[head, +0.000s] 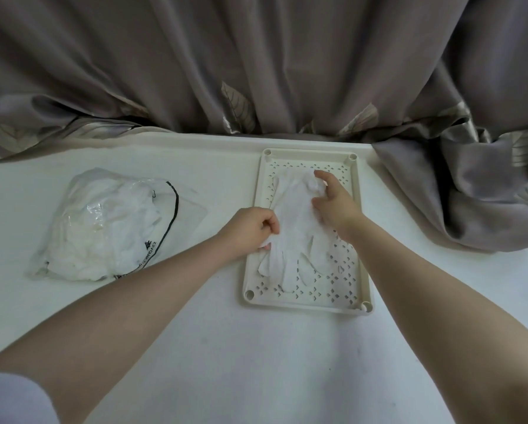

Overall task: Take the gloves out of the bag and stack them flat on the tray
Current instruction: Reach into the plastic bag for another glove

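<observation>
A cream perforated tray [345, 283] lies on the white table, right of centre. A thin white glove [296, 237] is spread lengthwise on it, fingers toward me, cuff toward the curtain. My left hand [250, 231] pinches the glove's left edge near the thumb part. My right hand [333, 203] grips the bunched cuff end over the tray's far half. A clear plastic bag [109, 224] with more white gloves inside lies on the table to the left, its black-edged mouth toward the tray.
A grey-brown curtain [256, 71] hangs behind the table, and its folds [471, 194] spill onto the table just right of the tray. The white table surface [241, 347] stretches between my forearms toward me.
</observation>
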